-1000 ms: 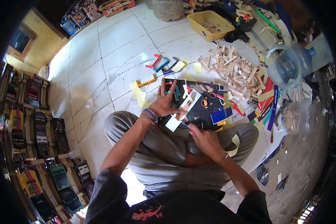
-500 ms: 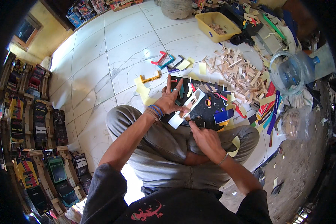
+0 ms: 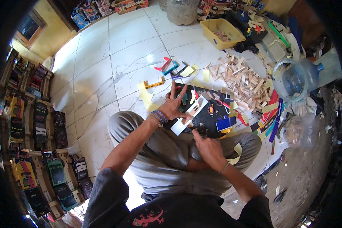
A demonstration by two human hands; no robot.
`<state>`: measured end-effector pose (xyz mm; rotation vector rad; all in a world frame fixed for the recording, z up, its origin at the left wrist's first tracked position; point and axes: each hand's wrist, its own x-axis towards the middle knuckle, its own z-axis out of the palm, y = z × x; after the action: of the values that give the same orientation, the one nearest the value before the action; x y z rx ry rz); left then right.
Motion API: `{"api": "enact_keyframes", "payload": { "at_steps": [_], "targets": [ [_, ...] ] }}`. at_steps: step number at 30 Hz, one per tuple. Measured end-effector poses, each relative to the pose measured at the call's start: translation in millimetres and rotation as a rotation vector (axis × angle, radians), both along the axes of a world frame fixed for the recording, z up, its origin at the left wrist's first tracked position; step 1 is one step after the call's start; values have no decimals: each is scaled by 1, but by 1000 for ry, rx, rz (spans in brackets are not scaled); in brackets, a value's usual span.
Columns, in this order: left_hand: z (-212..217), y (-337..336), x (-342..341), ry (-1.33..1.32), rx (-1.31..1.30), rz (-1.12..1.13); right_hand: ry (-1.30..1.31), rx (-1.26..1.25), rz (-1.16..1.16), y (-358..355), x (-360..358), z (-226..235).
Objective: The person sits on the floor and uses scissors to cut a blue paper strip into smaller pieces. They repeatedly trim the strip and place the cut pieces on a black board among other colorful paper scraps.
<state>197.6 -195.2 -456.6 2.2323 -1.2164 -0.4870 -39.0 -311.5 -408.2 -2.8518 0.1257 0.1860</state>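
Observation:
My left hand (image 3: 171, 106) lies over the black board (image 3: 207, 127) with its fingers spread. Its thumb presses on a white strip (image 3: 183, 126) with a small wooden block (image 3: 194, 110) set on it. My right hand (image 3: 209, 149) is closed just off the board's near edge, its forefinger pointing at the strip's near end; what it grips is hidden. Beside the strip on the board are a small orange-and-dark ring (image 3: 210, 110), a blue piece (image 3: 226, 123) and several coloured scraps.
A heap of small wooden pieces (image 3: 241, 78) spreads at the right, near a yellow basin (image 3: 223, 35) and a clear plastic jar (image 3: 290, 79). Coloured strips (image 3: 277, 117) lie beyond my right knee. Toy trucks (image 3: 26, 174) stand on wooden racks at the left.
The whole view has shifted slightly. Both hands keep nearly the same place at the white strip, with no clear change in their hold.

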Motion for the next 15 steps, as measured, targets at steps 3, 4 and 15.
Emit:
{"api": "enact_keyframes", "payload": {
  "at_steps": [3, 4, 15],
  "targets": [
    [-1, -1, 1, 27, 37, 0, -29, 31, -13, 0, -3, 0],
    [-3, -1, 2, 31, 40, 5, -48, 31, -5, -1, -5, -1],
    [13, 5, -10, -243, -193, 16, 146, 470, -376, 1, -32, -23]
  ]
}}
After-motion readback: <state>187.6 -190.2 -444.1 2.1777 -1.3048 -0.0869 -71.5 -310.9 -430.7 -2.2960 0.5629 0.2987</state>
